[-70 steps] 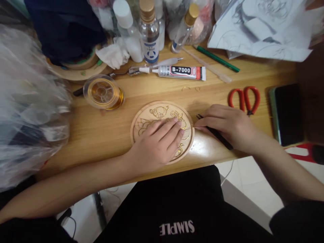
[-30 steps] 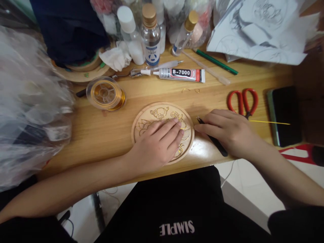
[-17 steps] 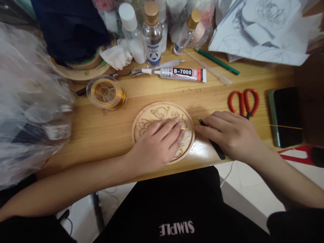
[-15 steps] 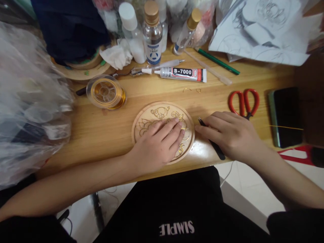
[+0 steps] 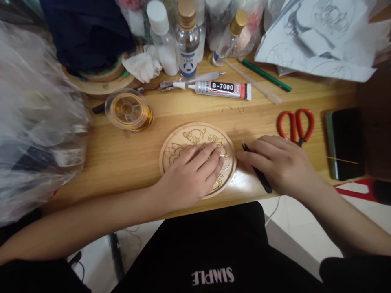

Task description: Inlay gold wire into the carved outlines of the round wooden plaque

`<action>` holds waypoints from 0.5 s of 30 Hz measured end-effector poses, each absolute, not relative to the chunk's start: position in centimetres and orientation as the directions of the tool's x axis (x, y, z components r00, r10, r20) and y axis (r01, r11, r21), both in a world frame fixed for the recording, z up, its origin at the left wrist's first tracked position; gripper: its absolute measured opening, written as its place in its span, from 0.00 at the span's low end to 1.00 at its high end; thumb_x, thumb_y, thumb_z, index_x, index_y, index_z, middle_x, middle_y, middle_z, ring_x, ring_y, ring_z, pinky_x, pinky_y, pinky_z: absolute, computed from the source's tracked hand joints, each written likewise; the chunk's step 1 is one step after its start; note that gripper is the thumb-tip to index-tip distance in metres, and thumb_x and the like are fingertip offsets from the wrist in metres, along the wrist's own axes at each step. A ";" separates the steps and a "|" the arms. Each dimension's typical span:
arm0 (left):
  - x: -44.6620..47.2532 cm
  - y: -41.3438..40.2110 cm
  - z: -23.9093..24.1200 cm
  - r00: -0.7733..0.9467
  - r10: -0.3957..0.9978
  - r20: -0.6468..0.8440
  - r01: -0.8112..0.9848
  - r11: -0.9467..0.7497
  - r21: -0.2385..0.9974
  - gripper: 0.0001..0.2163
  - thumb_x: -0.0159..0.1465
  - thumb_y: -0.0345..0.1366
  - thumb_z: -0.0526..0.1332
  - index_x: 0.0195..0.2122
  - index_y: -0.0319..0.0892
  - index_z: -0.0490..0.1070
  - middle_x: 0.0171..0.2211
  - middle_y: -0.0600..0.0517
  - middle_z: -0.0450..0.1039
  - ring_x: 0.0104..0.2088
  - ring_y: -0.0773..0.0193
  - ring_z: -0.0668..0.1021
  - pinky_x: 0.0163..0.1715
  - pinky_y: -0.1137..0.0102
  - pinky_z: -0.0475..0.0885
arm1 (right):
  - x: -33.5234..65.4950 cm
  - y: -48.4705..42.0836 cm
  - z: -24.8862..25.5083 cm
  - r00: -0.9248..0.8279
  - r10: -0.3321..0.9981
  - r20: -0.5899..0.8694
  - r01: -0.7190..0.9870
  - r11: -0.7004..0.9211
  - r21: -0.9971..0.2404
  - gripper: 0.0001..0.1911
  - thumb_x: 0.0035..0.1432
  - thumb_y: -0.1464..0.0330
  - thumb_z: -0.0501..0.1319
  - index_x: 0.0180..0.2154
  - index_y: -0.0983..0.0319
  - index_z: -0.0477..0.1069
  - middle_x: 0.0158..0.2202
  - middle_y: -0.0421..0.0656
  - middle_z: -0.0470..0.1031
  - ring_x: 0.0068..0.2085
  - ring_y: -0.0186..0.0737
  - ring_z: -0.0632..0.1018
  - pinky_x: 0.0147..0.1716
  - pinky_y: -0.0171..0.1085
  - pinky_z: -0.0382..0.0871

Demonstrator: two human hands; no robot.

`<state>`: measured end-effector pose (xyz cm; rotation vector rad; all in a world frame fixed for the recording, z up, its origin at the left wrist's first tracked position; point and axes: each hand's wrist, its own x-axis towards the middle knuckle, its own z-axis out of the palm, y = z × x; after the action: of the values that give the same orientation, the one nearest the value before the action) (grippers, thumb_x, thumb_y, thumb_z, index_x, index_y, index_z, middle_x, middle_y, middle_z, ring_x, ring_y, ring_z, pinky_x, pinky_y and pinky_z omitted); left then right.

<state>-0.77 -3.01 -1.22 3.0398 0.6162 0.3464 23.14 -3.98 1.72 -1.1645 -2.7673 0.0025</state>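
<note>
A round wooden disc [image 5: 183, 140] with gold wire patterns lies near the table's front edge. My left hand [image 5: 191, 175] lies flat on it, fingers stretched out and pressing its right half. My right hand [image 5: 279, 165] rests on the table just right of the disc. Its fingers lie over black tweezers [image 5: 259, 176], whose tip pokes out toward the disc's rim. A thin gold wire [image 5: 342, 160] runs out to the right of that hand across the phone.
Red scissors [image 5: 295, 124] and a dark phone [image 5: 346, 142] lie to the right. A B-7000 glue tube [image 5: 222, 88], bottles [image 5: 187, 38], a green pencil [image 5: 264, 75], a gold wire spool [image 5: 130, 110], sketch papers [image 5: 317, 36] and a plastic bag [image 5: 33, 122] crowd the back and left.
My right hand has slid slightly right and down with the tweezers. A gold wire came into view at its right. My left hand stays on the disc.
</note>
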 end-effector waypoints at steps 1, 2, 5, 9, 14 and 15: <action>-0.8 -3.0 -1.2 0.896 0.387 0.217 0.383 -0.922 0.063 0.16 0.68 0.33 0.55 0.54 0.29 0.69 0.55 0.39 0.71 0.57 0.48 0.71 0.54 0.57 0.68 | 23.1 -4.0 1.7 -0.676 0.723 0.145 0.720 0.689 -0.079 0.08 0.63 0.73 0.56 0.34 0.64 0.74 0.29 0.45 0.75 0.31 0.39 0.72 0.29 0.38 0.66; -0.8 -3.0 -1.2 0.894 0.388 0.224 0.384 -0.921 0.062 0.16 0.68 0.33 0.55 0.53 0.29 0.69 0.55 0.39 0.71 0.57 0.48 0.72 0.54 0.57 0.68 | 23.0 -4.0 1.6 -0.658 0.735 0.165 0.729 0.677 -0.106 0.07 0.62 0.73 0.57 0.35 0.64 0.74 0.30 0.45 0.75 0.31 0.39 0.73 0.30 0.38 0.67; -0.7 -3.0 -1.2 0.891 0.389 0.235 0.386 -0.921 0.060 0.16 0.68 0.33 0.55 0.53 0.29 0.69 0.54 0.38 0.71 0.56 0.49 0.72 0.54 0.57 0.68 | 22.6 -4.2 1.6 -0.588 0.771 0.245 0.746 0.634 -0.205 0.04 0.60 0.71 0.60 0.38 0.63 0.73 0.31 0.45 0.75 0.31 0.39 0.74 0.31 0.39 0.70; -0.8 -3.1 -1.3 0.885 0.398 0.243 0.392 -0.917 0.074 0.16 0.68 0.33 0.55 0.53 0.30 0.69 0.55 0.39 0.71 0.56 0.49 0.72 0.54 0.58 0.67 | 21.8 -5.1 1.4 -0.395 0.854 0.337 0.760 0.510 -0.403 0.09 0.59 0.74 0.61 0.42 0.60 0.72 0.35 0.46 0.75 0.34 0.39 0.76 0.34 0.39 0.72; -0.8 -3.2 -1.5 0.873 0.407 0.267 0.399 -0.913 0.087 0.16 0.68 0.33 0.54 0.53 0.29 0.69 0.55 0.40 0.71 0.56 0.49 0.72 0.54 0.58 0.67 | 20.4 -7.1 1.4 -0.019 0.920 0.391 0.694 0.294 -0.657 0.15 0.67 0.65 0.51 0.45 0.60 0.74 0.36 0.47 0.75 0.38 0.43 0.77 0.36 0.43 0.73; -0.8 -3.2 -1.5 0.872 0.409 0.269 0.402 -0.912 0.085 0.16 0.69 0.33 0.54 0.54 0.29 0.69 0.55 0.40 0.71 0.57 0.49 0.72 0.54 0.58 0.67 | 20.2 -7.5 1.5 0.053 0.934 0.354 0.676 0.227 -0.701 0.19 0.68 0.63 0.47 0.44 0.60 0.74 0.34 0.47 0.74 0.37 0.42 0.77 0.34 0.43 0.73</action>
<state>-0.80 -3.16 -1.49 3.0138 0.6528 0.4416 20.15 -7.47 1.49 -1.5161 -1.6891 0.4000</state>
